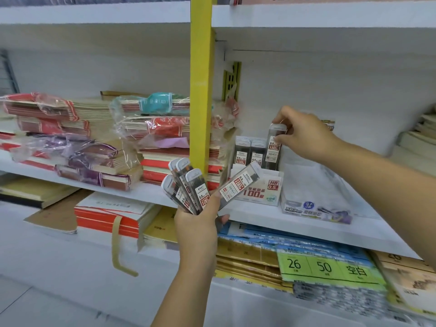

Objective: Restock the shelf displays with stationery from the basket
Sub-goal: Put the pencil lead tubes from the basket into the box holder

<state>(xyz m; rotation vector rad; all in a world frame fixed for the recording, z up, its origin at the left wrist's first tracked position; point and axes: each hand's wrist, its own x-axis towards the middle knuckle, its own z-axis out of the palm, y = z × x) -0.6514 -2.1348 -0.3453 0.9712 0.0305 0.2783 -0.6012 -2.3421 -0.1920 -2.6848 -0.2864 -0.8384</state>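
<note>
Head view gives me, from the left, notebook stacks (70,138) in crinkled film on the white shelf (259,217). My left hand (197,223) grips a fan of lead cases (188,187), slim hard plastic with white caps, and the fingers are curled round their lower ends. Further right, the cardboard display box (257,192) holds the standing cases (250,152). My right hand (304,135) pinches one single case (273,147) by its cap, fingertips pressed on both sides. Its long axis is vertical, just beside the standing ones, so I judge it only needs lowering.
</note>
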